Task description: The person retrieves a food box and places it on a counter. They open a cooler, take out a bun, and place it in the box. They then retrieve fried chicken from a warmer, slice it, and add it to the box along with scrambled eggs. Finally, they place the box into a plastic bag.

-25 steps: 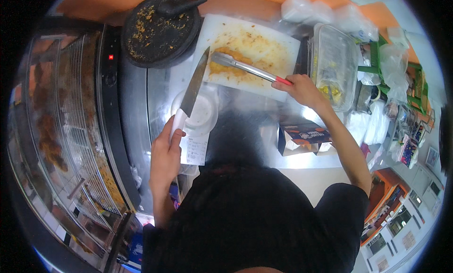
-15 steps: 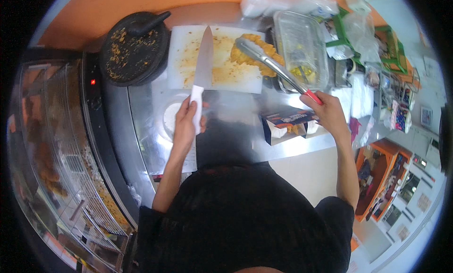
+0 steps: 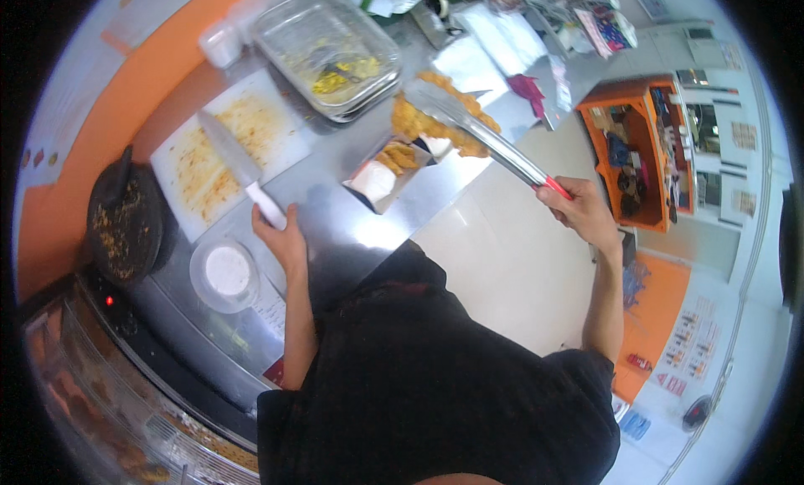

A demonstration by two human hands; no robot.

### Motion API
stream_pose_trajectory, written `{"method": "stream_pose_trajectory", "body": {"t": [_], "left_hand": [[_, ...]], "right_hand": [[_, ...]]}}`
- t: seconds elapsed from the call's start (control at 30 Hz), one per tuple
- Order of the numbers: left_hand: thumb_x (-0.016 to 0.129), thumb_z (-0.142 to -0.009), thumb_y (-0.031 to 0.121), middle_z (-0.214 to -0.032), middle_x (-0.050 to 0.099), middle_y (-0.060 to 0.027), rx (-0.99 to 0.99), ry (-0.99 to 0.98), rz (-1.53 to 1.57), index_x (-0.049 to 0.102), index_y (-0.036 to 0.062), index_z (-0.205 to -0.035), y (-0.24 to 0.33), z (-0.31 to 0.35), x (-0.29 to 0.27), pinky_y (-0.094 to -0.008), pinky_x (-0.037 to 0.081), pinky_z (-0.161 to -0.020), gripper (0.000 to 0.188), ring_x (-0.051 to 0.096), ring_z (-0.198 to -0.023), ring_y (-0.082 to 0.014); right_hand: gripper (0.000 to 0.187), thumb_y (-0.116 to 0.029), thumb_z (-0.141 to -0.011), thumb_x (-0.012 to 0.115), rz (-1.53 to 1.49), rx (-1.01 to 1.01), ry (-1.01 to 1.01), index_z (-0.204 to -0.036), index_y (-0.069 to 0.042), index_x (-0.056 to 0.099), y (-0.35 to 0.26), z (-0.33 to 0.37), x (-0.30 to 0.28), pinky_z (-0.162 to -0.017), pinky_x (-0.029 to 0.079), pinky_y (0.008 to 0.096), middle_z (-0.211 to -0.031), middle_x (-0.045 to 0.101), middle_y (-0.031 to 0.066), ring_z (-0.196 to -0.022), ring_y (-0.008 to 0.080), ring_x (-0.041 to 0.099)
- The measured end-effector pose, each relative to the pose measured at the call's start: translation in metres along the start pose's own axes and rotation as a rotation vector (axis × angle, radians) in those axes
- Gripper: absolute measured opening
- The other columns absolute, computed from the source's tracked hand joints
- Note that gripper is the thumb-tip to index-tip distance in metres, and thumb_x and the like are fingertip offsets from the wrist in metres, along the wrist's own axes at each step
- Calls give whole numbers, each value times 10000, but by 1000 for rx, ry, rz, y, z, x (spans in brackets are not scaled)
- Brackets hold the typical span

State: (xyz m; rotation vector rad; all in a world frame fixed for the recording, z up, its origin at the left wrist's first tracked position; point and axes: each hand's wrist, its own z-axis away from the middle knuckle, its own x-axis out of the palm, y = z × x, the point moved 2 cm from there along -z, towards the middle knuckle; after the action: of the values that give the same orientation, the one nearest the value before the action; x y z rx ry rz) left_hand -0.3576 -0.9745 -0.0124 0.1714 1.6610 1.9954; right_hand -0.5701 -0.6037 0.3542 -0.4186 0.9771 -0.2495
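Note:
My right hand (image 3: 584, 213) is closed around the red-tipped end of metal tongs (image 3: 502, 152). The tongs grip a large flat piece of golden fried food (image 3: 408, 119), held up beside an open paperboard box (image 3: 394, 202). Inside the box are fried pieces (image 3: 396, 157) and a white wrapped bundle (image 3: 373, 181). My left hand (image 3: 286, 244) has its fingers around the end of the white handle of a kitchen knife (image 3: 230, 147). The knife's blade extends over a stained white cutting board (image 3: 188, 171). Part of the box is behind the fried food.
Behind the board stands a clear tray (image 3: 272, 34) with yellow bits. A dark stone mortar (image 3: 126, 225) and a round white tub (image 3: 227, 270) are at left, near a glass-fronted cabinet (image 3: 92, 384). Further right is an orange shelf unit (image 3: 657, 162).
The view has turned right. My right hand has carried the fried piece off the board to beside the box. My left hand now holds the knife nearer its handle end.

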Motion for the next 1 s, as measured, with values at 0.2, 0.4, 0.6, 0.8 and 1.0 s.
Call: {"method": "stream_pose_trajectory", "body": {"t": [0.2,0.4,0.6,0.8,1.0], "left_hand": [[763,-945,134,-1540,371,-261,519,87,-303,415,-34,-1487,101,55,6,-518,298,-1220,666,353,-1462,-395],[767,-863,29,-1475,515,-222,983,-747,-177,535,37,-1410,226,108,198,-477,362,-1188,594,459,-1407,-400],[643,-955,133,-1224,687,-242,615,-1139,-957,546,46,-1435,227,35,351,-504,492,-1025,497,627,-1184,-461],[571,-1002,146,-1076,735,-195,565,-1194,-711,596,41,-1407,224,-21,353,-436,532,-879,419,698,-969,-325],[556,-1018,134,-1018,700,-122,420,-1287,-632,605,54,-1403,223,-28,350,-353,512,-832,396,619,-866,-203]], "right_hand": [[596,-575,-913,764,95,168,26,-692,-29,680,98,10,-51,-498,402,299,-567,531,-7,-517,95,514],[685,-664,-886,726,255,88,58,-770,10,746,152,-64,-43,-594,512,410,-607,631,123,-578,256,646],[678,-649,-878,731,443,-138,152,-771,21,722,149,-118,-36,-685,531,483,-677,656,213,-704,384,683],[622,-638,-847,738,689,-420,186,-840,-16,729,121,-174,-45,-713,564,489,-813,688,187,-798,367,713],[495,-537,-828,791,982,-505,-18,-918,-51,764,52,-213,-43,-728,589,454,-887,722,120,-877,329,725]]}}
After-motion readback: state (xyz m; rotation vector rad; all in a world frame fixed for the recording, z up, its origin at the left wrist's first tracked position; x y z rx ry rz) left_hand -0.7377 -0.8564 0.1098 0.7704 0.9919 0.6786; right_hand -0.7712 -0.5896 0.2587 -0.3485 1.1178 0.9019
